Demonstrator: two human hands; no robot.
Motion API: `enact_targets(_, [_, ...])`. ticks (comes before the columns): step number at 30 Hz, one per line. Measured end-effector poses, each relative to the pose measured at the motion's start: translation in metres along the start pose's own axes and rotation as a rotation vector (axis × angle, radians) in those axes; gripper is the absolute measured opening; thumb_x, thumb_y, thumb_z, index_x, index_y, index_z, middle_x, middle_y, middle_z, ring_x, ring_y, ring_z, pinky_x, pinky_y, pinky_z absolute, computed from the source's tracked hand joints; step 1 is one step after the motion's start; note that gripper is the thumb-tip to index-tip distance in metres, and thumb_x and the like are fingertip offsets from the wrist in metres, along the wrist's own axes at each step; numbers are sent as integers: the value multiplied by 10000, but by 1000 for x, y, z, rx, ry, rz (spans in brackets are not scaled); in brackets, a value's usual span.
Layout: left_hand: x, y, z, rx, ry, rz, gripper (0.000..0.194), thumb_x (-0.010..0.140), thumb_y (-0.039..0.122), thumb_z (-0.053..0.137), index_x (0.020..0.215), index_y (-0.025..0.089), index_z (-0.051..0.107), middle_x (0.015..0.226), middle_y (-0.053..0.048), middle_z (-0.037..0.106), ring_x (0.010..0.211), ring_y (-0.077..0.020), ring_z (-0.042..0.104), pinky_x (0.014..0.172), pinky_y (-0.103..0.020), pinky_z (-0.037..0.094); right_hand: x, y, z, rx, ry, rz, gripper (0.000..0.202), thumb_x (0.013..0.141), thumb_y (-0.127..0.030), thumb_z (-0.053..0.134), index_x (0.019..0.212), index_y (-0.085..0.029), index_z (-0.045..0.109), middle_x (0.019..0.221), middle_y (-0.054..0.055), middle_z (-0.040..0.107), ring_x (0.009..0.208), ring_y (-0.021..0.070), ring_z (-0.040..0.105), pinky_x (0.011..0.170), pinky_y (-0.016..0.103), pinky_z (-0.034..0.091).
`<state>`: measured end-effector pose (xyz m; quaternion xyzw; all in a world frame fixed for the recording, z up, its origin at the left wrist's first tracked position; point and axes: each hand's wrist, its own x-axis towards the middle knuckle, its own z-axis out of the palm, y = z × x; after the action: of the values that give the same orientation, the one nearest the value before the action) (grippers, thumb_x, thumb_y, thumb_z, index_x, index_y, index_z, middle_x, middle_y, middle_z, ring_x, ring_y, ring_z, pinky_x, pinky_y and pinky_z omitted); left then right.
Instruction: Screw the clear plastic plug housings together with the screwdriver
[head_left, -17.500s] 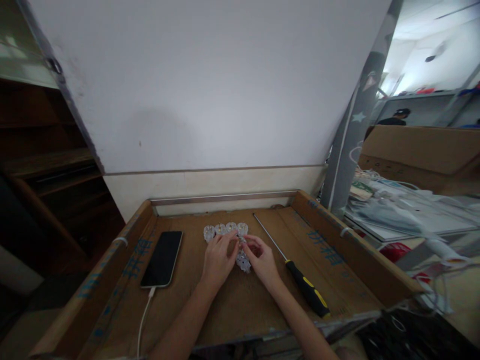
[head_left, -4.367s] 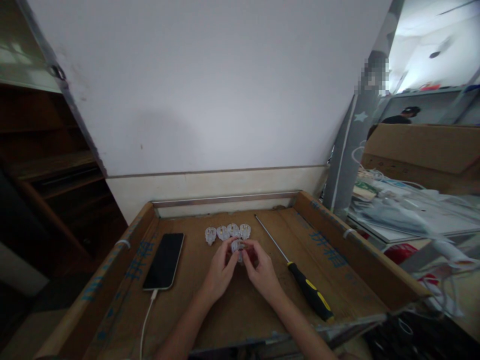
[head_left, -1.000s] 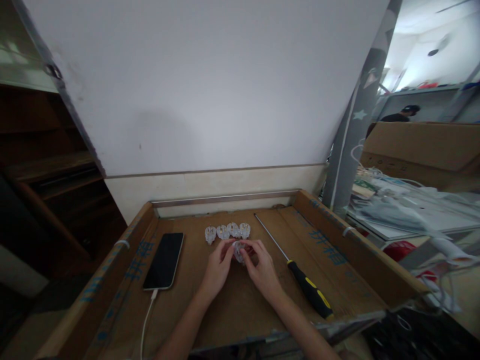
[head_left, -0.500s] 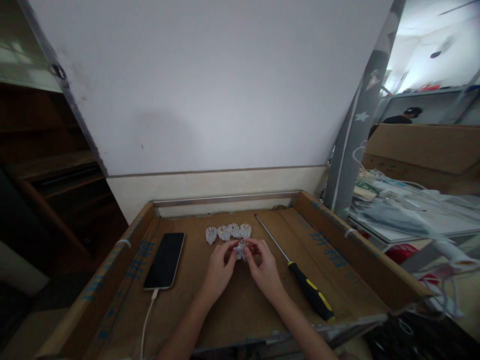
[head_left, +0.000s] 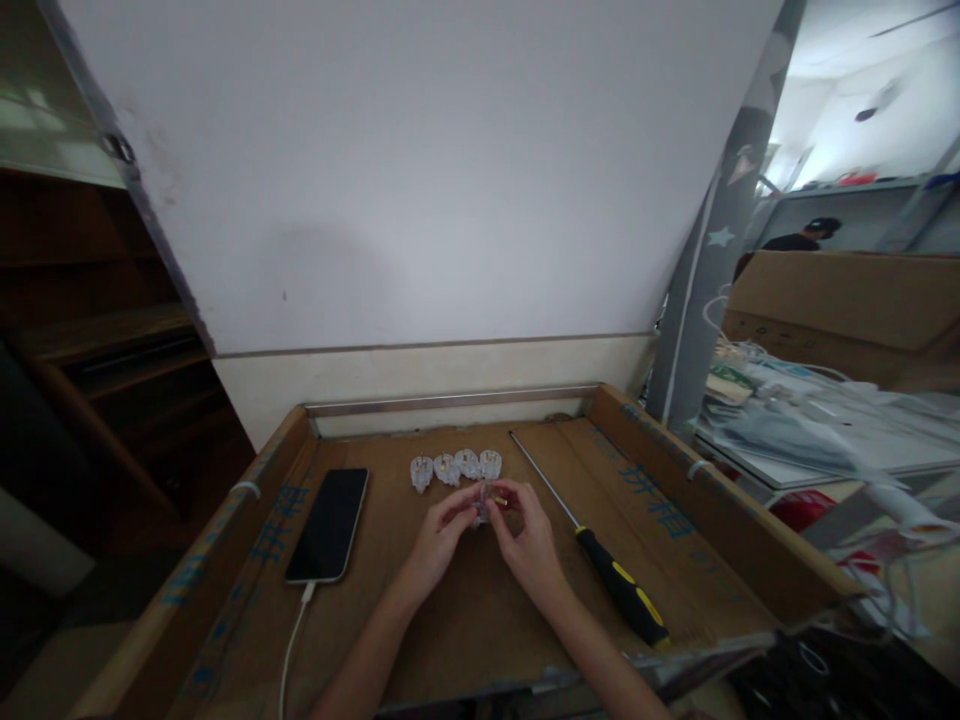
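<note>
Between the fingertips of both hands is a small clear plastic plug (head_left: 482, 503), with a brass-coloured pin showing on its right side. My left hand (head_left: 448, 525) pinches it from the left, and my right hand (head_left: 523, 520) grips it from the right with thumb and fingers. Fingers cover much of the plug. Just beyond them, several similar clear plugs (head_left: 446, 469) with metal pins lie in a row on the cardboard. A long screwdriver (head_left: 619, 583) with a black and yellow handle rests to the right of my right hand.
A black-screened phone (head_left: 328, 525) with a white cable (head_left: 295, 640) lies on the left of the cardboard tray (head_left: 247, 640). The tray has raised side walls. Behind it stands a pale panel (head_left: 450, 200). Bagged items (head_left: 795, 410) and a person (head_left: 806, 236) are at right.
The plug in my hands has been turned, so a brass pin now points right. My fingers have shifted slightly around it. The row of plugs, phone and screwdriver stay in place.
</note>
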<state>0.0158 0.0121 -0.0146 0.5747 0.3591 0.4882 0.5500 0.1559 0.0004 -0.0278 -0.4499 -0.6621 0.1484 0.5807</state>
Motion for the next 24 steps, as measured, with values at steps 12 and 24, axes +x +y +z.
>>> enact_targets(12, [-8, 8, -1, 830, 129, 240, 432, 797, 137, 461, 1208, 224, 562, 1165, -60, 624, 1092, -238, 518, 964, -431, 380, 1, 5, -1, -28, 86, 63, 165, 861, -271, 509, 997, -183, 540, 947, 68, 573, 849, 163, 567, 754, 315, 496])
enact_targets(24, [-5, 8, 2, 1105, 25, 187, 474, 739, 250, 571, 1210, 238, 527, 1177, -53, 606, 1093, -257, 500, 992, -437, 304, 3, 8, -3, -64, 124, 126, 212, 854, -317, 510, 991, -162, 559, 927, 87, 584, 820, 177, 560, 723, 330, 489])
